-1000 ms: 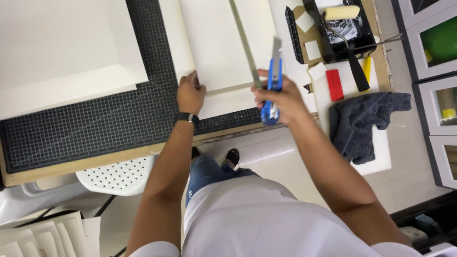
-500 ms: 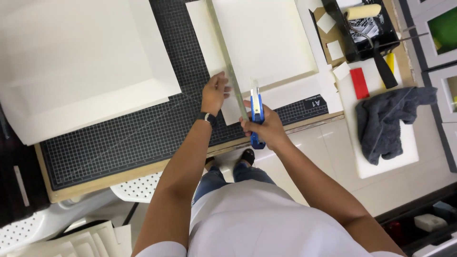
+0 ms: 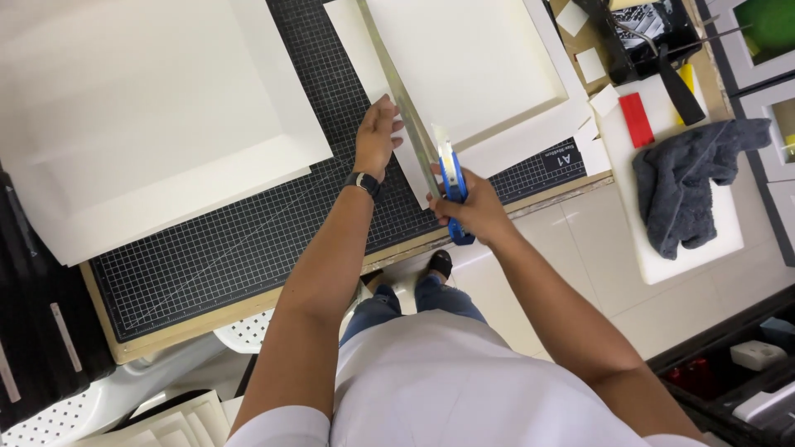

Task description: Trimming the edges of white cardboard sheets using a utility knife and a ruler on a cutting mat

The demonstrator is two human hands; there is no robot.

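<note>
Cutting is under way here: the right hand [image 3: 474, 209] is wrapped tight around a blue utility knife [image 3: 451, 189], with its blade out and set against the edge of a long metal ruler [image 3: 396, 87]. The left hand [image 3: 377, 136] lies flat with its fingers spread, pressing down on the ruler and on the narrow cream strip [image 3: 364, 62] beside it. The two hands are close to each other but do not touch.

The knife sits at the near end of the ruler, close to the table edge, so the cut looks almost done; I cannot see the cut line itself. The strip and the cream mat board [image 3: 472, 58] on the other side of the ruler both lie on the black cutting mat [image 3: 248, 240], not yet pulled apart.

Counting: one knife, one ruler, one cutting mat. There are two big cream boards, the one being cut and a large board [image 3: 149, 116] far off to the left. A few small white offcuts [image 3: 590, 64] lie to the right, at least four. There is one grey cloth [image 3: 687, 186] on a white board, one red block [image 3: 636, 120] and one watch [image 3: 363, 182] on the left wrist
</note>
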